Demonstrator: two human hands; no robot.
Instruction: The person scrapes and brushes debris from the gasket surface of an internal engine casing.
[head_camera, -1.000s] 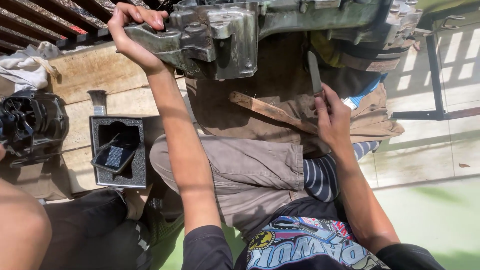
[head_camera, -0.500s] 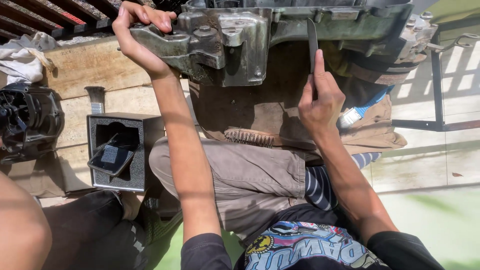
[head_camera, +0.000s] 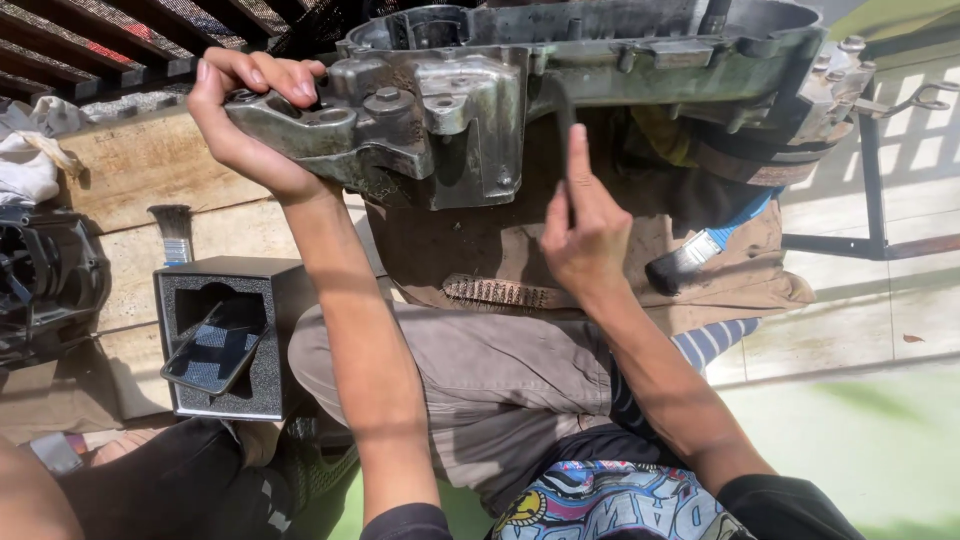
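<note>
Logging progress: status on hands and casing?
Left hand grips engine casing at its lug. Right hand presses thin tool against it. Nothing in the way.

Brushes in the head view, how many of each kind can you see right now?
Paintbrush with blue handle: 1
Wire brush lying on the brown cloth: 1
Small pale-bristled brush on the wooden board: 1
Total: 3

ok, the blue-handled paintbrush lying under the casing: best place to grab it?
Probably the blue handle, coming from the right. The paintbrush lies slanted on the brown cloth, bristles low and left, handle running up under the engine casing. The right hand is nearest.
</note>
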